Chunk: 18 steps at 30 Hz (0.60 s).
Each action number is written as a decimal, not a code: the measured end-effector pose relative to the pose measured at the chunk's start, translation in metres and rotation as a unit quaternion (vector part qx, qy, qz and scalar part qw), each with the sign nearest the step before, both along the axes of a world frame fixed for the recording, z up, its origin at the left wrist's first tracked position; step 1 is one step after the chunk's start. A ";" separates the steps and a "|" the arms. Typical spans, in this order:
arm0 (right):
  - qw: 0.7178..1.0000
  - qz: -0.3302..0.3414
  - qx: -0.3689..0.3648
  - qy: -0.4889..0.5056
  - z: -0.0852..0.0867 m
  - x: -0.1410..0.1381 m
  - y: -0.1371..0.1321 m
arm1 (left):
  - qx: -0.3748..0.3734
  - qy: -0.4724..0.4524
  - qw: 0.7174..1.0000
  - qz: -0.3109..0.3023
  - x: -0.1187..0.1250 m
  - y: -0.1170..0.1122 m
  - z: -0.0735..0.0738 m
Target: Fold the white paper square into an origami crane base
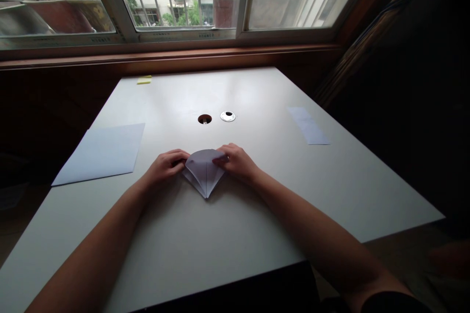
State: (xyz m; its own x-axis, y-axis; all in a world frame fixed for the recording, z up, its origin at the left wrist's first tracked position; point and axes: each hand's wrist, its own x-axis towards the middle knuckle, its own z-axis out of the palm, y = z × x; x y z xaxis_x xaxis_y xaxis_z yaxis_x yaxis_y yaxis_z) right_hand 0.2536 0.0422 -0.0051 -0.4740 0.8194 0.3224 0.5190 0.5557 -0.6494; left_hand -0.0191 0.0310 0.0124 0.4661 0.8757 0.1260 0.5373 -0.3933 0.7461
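A folded piece of white paper (206,171) is between my hands at the middle of the white table. Its lower end comes to a point toward me, its upper edge is curved, and a crease runs down its centre. My left hand (171,162) pinches the paper's left corner. On the opposite corner, my right hand (235,160) grips the paper with the thumb in front and the fingers behind. Some fingertips of both hands are hidden behind the paper.
Flat white sheets (101,151) lie at the table's left edge, and a paper strip (309,126) lies on the right. Beyond my hands are a round hole (204,119) and a ring-shaped cover (228,116). A yellow slip (144,79) rests near the far edge, below the window.
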 end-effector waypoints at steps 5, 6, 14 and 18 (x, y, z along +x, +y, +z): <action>0.998 0.014 0.044 -0.030 0.000 0.000 0.000 | -0.012 0.023 1.000 -0.008 -0.001 -0.002 0.006; 0.998 0.015 0.050 -0.036 0.001 0.000 0.000 | -0.005 0.028 1.000 -0.006 0.001 -0.003 0.007; 0.993 0.030 0.083 -0.084 0.002 -0.002 -0.004 | 0.073 0.063 0.994 0.049 0.022 -0.010 -0.004; 0.990 0.043 0.081 -0.103 0.002 -0.001 -0.004 | 0.086 0.078 0.991 0.062 0.023 -0.008 -0.009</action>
State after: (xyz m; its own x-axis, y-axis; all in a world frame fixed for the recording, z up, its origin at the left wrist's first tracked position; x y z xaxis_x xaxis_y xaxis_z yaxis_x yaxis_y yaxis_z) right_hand 0.2523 0.0385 -0.0029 -0.6098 0.7178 0.3359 0.5768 0.6927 -0.4331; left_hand 0.0040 0.0226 0.0033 0.3818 0.8995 0.2124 0.6931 -0.4306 0.5781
